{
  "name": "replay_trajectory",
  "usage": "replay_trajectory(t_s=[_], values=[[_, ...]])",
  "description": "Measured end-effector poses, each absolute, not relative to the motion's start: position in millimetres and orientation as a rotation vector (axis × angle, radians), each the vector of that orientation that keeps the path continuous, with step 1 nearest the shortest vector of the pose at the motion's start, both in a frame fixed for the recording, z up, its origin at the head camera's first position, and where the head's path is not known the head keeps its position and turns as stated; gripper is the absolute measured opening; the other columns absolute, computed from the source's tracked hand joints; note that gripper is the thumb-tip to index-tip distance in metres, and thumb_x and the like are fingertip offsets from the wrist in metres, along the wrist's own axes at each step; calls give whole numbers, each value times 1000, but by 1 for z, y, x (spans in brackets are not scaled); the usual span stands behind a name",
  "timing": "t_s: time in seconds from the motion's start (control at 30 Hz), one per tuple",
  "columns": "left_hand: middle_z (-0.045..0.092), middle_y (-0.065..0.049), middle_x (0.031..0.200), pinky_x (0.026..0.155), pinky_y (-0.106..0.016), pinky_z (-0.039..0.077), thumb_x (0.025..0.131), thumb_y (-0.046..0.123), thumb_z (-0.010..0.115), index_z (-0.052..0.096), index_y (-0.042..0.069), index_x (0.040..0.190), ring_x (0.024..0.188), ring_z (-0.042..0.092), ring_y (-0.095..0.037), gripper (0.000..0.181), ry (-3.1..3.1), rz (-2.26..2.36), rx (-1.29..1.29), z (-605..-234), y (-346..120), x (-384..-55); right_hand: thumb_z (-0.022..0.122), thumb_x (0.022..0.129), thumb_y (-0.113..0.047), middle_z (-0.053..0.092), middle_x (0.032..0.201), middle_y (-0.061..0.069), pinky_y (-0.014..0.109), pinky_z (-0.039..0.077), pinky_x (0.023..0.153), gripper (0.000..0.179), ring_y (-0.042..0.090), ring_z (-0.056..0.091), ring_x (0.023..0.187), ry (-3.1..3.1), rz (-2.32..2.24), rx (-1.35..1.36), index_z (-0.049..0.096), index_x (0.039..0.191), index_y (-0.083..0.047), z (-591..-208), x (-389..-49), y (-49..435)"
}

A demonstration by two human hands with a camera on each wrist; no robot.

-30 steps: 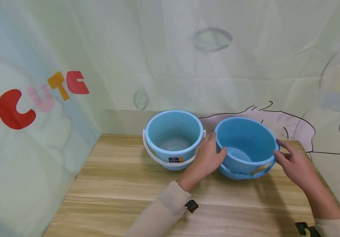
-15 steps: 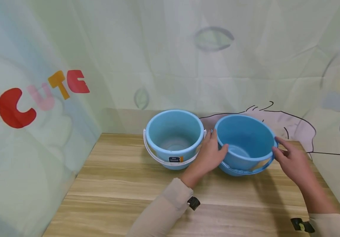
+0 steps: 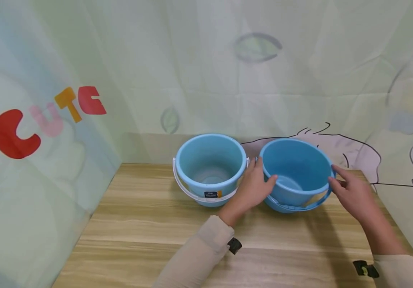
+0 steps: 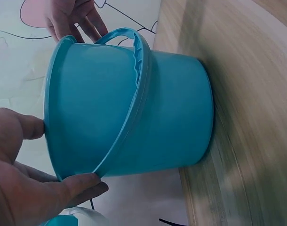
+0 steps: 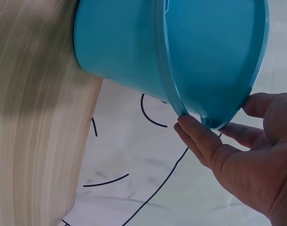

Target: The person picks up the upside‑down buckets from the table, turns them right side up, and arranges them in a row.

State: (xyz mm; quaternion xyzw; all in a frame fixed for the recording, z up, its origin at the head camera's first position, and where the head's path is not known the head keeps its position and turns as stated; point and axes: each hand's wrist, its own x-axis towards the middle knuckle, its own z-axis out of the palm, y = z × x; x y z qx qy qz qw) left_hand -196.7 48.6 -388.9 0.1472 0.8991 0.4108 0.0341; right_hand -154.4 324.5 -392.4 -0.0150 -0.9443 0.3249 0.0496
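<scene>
A darker blue bucket (image 3: 293, 172) stands on the wood-grain table between my two hands, its blue handle hanging down in front. At the bucket's left, my left hand (image 3: 253, 188) holds it by the rim. In the left wrist view the thumb (image 4: 33, 127) meets the rim's edge and the fingers (image 4: 82, 183) lie along the outside. My right hand (image 3: 354, 196) holds the opposite side of the rim; its thumb (image 5: 256, 103) is at the edge and its fingertips (image 5: 190, 123) touch by the handle's joint. A lighter blue bucket (image 3: 211, 160) with a white handle stands just left of my left hand.
The table (image 3: 138, 232) has wood grain and ends at a printed curtain (image 3: 206, 72) behind the buckets. The curtain also runs along the left and right sides. The lighter bucket bears a dark label (image 3: 211, 194) on its front.
The darker bucket has shifted slightly back and left, and both hands have moved with it. The lighter bucket has stayed in place.
</scene>
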Motion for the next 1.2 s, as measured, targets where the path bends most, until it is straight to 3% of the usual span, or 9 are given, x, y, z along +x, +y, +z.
replay_trajectory(t_s=[0.23,0.7,0.9,1.03,1.2], values=[[29,-17,168,121,-45,37,102,36,63,28,0,161,155,31,-28,78,2791,1237,473,-389,48,-196,46,110,-28,45,142,46,65,57,82,61,62,56,120,-2892,984,-47,31,157,8,-391,-153,323],[18,-22,170,125,-47,30,105,34,59,21,-2,162,159,19,-34,78,2749,1236,448,-385,48,-202,46,109,-26,47,141,46,67,56,85,60,62,56,120,-2888,922,-42,32,155,10,-389,-159,317],[20,-22,170,125,-46,30,105,36,58,24,-2,162,158,22,-32,76,2809,1182,439,-384,48,-203,46,110,-27,45,143,45,68,55,85,61,63,54,122,-2912,907,-43,31,155,10,-388,-162,317],[20,-22,170,124,-48,30,105,38,57,25,-2,161,158,22,-33,76,2834,1163,449,-379,48,-200,48,109,-26,41,147,43,74,50,86,60,66,49,124,-2898,850,-19,32,154,11,-386,-162,316],[17,-17,172,123,-50,32,105,39,56,24,1,163,159,19,-33,76,2807,1179,477,-368,44,-196,53,107,-28,32,155,39,84,37,93,61,66,35,136,-2872,722,26,37,153,8,-378,-162,311]])
